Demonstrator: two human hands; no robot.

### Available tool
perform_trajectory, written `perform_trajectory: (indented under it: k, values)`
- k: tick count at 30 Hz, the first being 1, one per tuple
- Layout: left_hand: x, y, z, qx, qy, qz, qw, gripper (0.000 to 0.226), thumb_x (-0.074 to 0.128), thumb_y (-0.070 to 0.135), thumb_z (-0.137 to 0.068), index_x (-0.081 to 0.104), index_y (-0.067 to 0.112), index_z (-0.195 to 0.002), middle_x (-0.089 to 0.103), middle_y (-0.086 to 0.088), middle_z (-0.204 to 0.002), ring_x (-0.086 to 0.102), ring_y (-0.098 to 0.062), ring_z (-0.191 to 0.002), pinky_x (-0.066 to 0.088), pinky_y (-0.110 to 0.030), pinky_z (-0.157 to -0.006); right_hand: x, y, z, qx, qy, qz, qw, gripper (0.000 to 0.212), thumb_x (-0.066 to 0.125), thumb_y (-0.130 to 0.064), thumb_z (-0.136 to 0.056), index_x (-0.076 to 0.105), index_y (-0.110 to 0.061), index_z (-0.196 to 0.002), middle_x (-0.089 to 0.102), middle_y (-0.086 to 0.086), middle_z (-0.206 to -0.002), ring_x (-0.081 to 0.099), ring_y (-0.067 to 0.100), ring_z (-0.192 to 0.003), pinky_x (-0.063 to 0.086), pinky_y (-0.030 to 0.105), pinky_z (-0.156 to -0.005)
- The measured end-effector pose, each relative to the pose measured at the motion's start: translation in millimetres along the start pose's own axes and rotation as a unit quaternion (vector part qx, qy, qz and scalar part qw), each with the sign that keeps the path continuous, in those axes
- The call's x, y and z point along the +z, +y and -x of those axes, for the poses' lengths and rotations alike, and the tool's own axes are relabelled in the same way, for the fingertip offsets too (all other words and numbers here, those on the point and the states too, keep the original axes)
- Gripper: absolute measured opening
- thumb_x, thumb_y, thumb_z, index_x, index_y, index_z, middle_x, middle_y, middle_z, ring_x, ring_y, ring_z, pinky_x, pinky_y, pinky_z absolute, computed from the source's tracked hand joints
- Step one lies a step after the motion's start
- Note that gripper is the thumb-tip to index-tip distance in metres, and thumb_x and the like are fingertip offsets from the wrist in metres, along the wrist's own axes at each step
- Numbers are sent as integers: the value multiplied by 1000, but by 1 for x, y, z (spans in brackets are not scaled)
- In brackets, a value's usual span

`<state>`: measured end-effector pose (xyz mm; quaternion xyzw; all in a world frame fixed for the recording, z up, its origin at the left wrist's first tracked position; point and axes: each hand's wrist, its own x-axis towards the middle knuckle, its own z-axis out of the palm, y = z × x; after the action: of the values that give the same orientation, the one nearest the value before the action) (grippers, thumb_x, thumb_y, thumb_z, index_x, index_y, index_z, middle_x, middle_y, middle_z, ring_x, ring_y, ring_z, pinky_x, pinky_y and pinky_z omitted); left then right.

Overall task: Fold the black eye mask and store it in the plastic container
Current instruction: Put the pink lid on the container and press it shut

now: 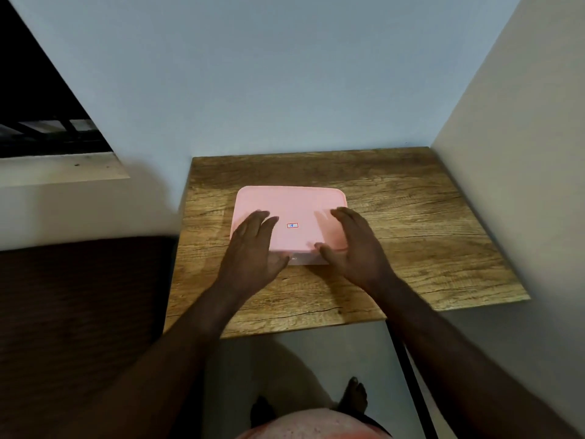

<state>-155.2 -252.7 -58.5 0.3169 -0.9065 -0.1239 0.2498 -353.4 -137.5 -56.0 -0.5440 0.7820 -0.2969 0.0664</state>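
Note:
A plastic container with a pink lid (291, 205) stands near the middle of the wooden table (411, 217); its pale body shows under the lid's near edge. A small red-framed label sits on the lid's middle. My left hand (253, 248) lies flat over the lid's near left corner, fingers spread. My right hand (354, 245) rests on the lid's right side, thumb at the near edge. Both hands look blurred. No black eye mask is visible; the lid hides the container's inside.
The table stands in a corner, a blue-grey wall (269, 90) behind it and a pale wall (522, 153) to its right. A dark brown bed or couch (79, 312) lies to the left. My feet (353, 394) show on the floor below the table's near edge.

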Motion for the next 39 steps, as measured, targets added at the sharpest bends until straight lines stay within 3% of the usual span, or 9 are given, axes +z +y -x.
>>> perform_trajectory:
  k: [3,5,7,12,19,28,39]
  values:
    - [4,-11,-15,-9,-158,-91,983,104,69,54,-77,15,7,-152,9,-19,-161,1,-34,-149,7,-45,-119,10,-5,-11,-64,-130,111,983,112,64,-65,-79,2,-11,-157,1,13,-165,1,27,-152,4,37,-120]
    - [7,-17,-23,-15,-228,-154,961,110,64,59,-79,-1,10,-153,-9,-17,-161,-13,-33,-148,0,-46,-120,18,-4,-17,-66,-156,176,970,118,62,-66,-80,-9,-8,-155,-10,15,-164,-10,28,-151,-4,39,-121]
    - [9,-21,-27,-14,-263,-200,944,110,62,57,-82,-9,10,-152,-15,-18,-160,-16,-34,-147,-1,-48,-121,25,-5,-23,-53,-176,225,957,118,62,-64,-81,-13,-9,-154,-13,17,-163,-13,30,-151,-5,43,-121]
    - [16,-30,-27,-18,-228,-204,952,94,54,47,-91,-8,14,-153,-9,-16,-162,-9,-31,-149,-2,-47,-120,36,-16,-36,-38,-202,268,941,107,57,-57,-89,-13,-8,-154,-13,21,-162,-12,35,-150,-7,47,-119]
    - [7,-60,-36,-74,-205,-202,955,97,63,44,-87,-5,28,-154,-5,-12,-162,-5,-30,-149,0,-46,-119,48,-31,-68,-60,-215,276,935,104,58,-51,-91,-14,-9,-154,-13,19,-163,-13,34,-150,-3,49,-123]
    - [7,-91,-79,-123,-198,-219,948,95,65,13,-88,-5,16,-153,-8,-26,-159,-8,-40,-147,3,-46,-119,74,-38,-138,-93,-202,270,937,112,67,-52,-85,-9,-11,-155,-9,19,-163,-9,34,-151,-4,48,-120]
    - [17,-149,-149,-123,-179,-228,949,100,67,20,-84,-4,23,-154,-5,-20,-161,-3,-35,-149,2,-43,-119,99,-35,-224,-92,-180,285,937,111,68,-52,-83,-6,-12,-156,-5,17,-164,-5,32,-152,0,47,-121]
